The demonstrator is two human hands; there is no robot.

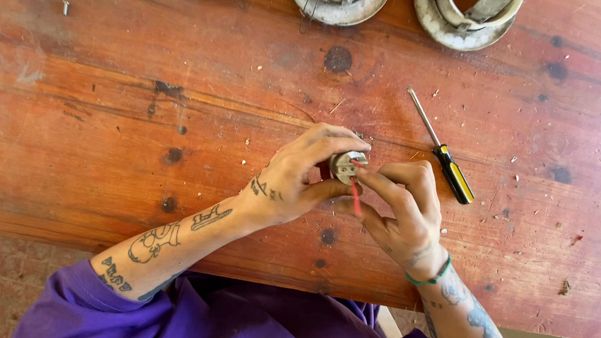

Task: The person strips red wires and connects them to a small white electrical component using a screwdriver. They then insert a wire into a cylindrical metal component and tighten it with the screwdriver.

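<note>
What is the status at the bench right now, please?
Left hand grips small round metal part. Right hand pinches red wire at it. Screwdriver lies idle, right side.

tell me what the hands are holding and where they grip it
The left hand pinches a small round metal fitting by its rim, between thumb and fingertips. The right hand holds a thin red wire near its end, at the fitting.

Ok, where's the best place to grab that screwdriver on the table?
Probably by the yellow-and-black handle of the screwdriver, coming from the right, where the right hand is nearest. It lies flat and slanted, the thick handle end low right near that hand and the thin metal shaft pointing up and left, away.
</note>
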